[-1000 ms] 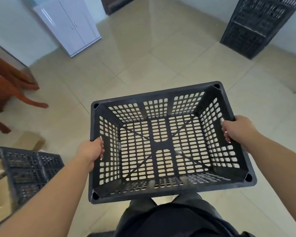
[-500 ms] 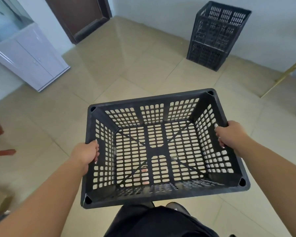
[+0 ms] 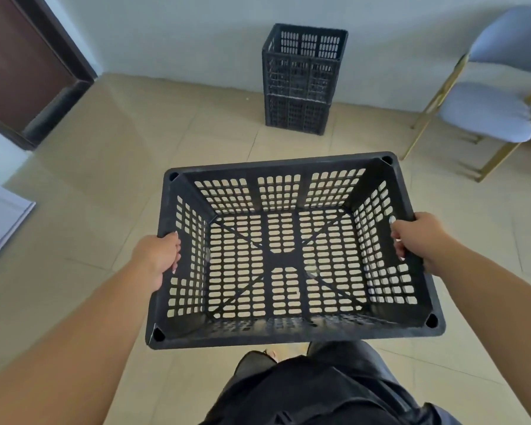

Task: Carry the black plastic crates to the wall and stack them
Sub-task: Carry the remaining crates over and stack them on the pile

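I hold an empty black perforated plastic crate (image 3: 284, 170) level in front of my waist, its open top facing up. My left hand (image 3: 158, 256) grips its left rim and my right hand (image 3: 417, 237) grips its right rim. Straight ahead, a stack of black crates (image 3: 302, 78) stands on the floor against the pale wall. The tiled floor shows through the holes of the held crate.
A dark brown door (image 3: 22, 65) fills the left wall. A pale blue chair with gold legs (image 3: 488, 108) stands to the right of the stack. A white cabinet corner (image 3: 3, 216) juts in at the left edge. Beige tiles lie between me and the stack.
The view has swung right: the crate stack has moved from the upper right to straight ahead, the chair has come into view, and the white cabinet has slid off to the left. My grip is unchanged.
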`<action>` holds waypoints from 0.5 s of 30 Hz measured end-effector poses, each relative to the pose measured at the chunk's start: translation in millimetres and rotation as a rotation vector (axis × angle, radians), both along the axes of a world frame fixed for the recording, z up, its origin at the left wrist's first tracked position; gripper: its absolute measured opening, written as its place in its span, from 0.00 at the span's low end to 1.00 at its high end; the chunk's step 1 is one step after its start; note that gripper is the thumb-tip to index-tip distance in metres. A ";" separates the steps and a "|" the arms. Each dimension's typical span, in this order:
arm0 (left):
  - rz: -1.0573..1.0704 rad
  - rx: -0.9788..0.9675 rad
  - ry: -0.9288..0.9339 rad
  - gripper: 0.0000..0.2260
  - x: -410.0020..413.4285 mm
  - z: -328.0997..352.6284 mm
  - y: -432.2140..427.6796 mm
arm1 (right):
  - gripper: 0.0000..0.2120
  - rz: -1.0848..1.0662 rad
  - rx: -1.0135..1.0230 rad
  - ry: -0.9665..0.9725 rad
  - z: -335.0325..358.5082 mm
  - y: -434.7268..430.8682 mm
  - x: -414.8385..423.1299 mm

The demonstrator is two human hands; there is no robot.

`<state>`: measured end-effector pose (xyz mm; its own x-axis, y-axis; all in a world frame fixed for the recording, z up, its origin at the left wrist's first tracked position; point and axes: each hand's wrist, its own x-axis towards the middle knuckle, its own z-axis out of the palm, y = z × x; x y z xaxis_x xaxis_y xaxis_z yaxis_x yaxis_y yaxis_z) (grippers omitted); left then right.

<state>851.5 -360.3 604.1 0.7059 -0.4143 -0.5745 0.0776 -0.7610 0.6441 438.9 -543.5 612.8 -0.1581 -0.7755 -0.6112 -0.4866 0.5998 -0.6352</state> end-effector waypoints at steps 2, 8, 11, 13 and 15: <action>-0.035 -0.006 -0.005 0.15 11.2 1.9 -40.3 | 0.12 -0.047 -0.004 -0.009 -4.8 -26.2 0.8; -0.115 -0.020 -0.010 0.16 24.6 13.6 -164.0 | 0.12 -0.146 -0.026 -0.060 -23.9 -128.9 7.1; -0.143 0.001 -0.032 0.16 30.5 27.8 -223.5 | 0.08 -0.156 -0.013 -0.069 -20.0 -186.7 15.5; -0.153 0.015 -0.057 0.15 37.5 36.4 -258.7 | 0.07 -0.157 0.002 -0.084 -15.7 -223.8 22.8; -0.149 0.009 -0.065 0.14 46.3 43.0 -291.9 | 0.08 -0.145 0.010 -0.101 -10.7 -263.7 31.7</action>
<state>897.8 -652.2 647.1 0.6729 -0.5120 -0.5339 -0.0782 -0.7670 0.6369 470.6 -807.2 602.1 -0.2053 -0.7428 -0.6372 -0.3288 0.6656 -0.6700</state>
